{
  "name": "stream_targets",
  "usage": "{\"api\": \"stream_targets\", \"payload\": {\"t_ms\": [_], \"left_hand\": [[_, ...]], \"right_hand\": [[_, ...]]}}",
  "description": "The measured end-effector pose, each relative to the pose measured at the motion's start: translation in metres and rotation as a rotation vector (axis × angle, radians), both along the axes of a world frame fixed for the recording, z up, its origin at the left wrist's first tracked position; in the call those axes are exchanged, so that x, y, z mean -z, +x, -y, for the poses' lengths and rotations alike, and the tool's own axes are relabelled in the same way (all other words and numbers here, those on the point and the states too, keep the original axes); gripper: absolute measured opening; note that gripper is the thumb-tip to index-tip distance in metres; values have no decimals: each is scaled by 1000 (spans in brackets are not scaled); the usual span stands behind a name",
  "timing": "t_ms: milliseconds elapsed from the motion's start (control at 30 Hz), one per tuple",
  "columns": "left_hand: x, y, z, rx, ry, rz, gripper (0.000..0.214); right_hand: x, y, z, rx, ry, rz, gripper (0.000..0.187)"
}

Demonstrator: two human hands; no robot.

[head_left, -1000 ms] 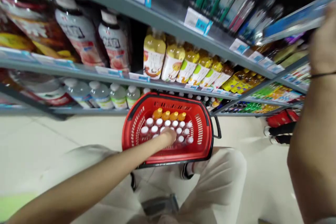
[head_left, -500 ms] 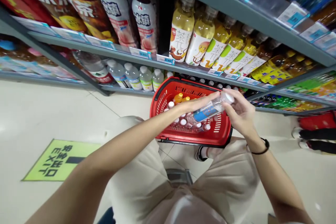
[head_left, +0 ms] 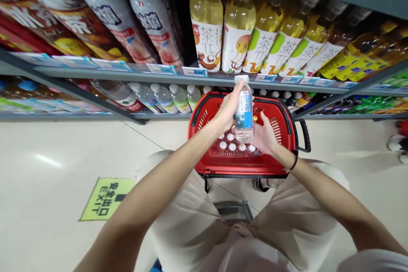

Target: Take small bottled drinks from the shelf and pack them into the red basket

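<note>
A clear drink bottle [head_left: 244, 112] with a blue and white label and a white cap stands upright over the red shopping basket [head_left: 219, 169]. My left hand [head_left: 230, 108] is wrapped round its left side, near the upper half. Just to the right of the bottle's base is my right hand [head_left: 265, 135], its fingers apart and palm turned toward the bottle; whether it touches the bottle is hard to tell. Inside the basket, several white-capped bottles [head_left: 232, 147] stand below my hands.
Behind the basket runs a shelf with yellow tea bottles [head_left: 207, 29] and peach drink bottles [head_left: 156, 25]. Clear bottles [head_left: 162, 95] line the lower shelf. A black basket handle [head_left: 306, 136] sticks out right. A green exit sign [head_left: 106, 199] lies on the floor.
The bottle has turned from tilted to upright, label facing me. My left hand now grips it, while my right hand has left its cap and dropped beside its base. The view has shifted.
</note>
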State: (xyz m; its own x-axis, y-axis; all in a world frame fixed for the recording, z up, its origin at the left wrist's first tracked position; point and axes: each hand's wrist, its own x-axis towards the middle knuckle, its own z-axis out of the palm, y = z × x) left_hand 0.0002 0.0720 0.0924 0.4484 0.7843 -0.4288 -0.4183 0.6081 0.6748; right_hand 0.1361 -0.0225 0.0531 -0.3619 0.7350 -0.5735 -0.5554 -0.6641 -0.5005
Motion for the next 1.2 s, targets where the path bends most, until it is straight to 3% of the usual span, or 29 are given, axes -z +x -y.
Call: {"api": "stream_targets", "payload": {"t_ms": [100, 233, 433, 667, 900, 1200], "left_hand": [[2, -2, -5, -18, 95, 8, 68], [-5, -3, -1, 116, 128, 18, 66], [-9, 1, 14, 233, 83, 6, 73], [-5, 1, 22, 217, -3, 20, 68], [-2, -5, 24, 232, 37, 22, 55], [-3, -10, 28, 272, 122, 5, 66]], "right_hand": [[7, -12, 4, 124, -56, -22, 73], [15, -22, 13, 209, -112, -54, 71], [26, -30, 38, 109, -98, -196, 85], [25, -29, 55, -58, -224, -320, 96], [32, -26, 61, -161, -150, -366, 94], [34, -26, 59, -233, -68, -344, 99]]}}
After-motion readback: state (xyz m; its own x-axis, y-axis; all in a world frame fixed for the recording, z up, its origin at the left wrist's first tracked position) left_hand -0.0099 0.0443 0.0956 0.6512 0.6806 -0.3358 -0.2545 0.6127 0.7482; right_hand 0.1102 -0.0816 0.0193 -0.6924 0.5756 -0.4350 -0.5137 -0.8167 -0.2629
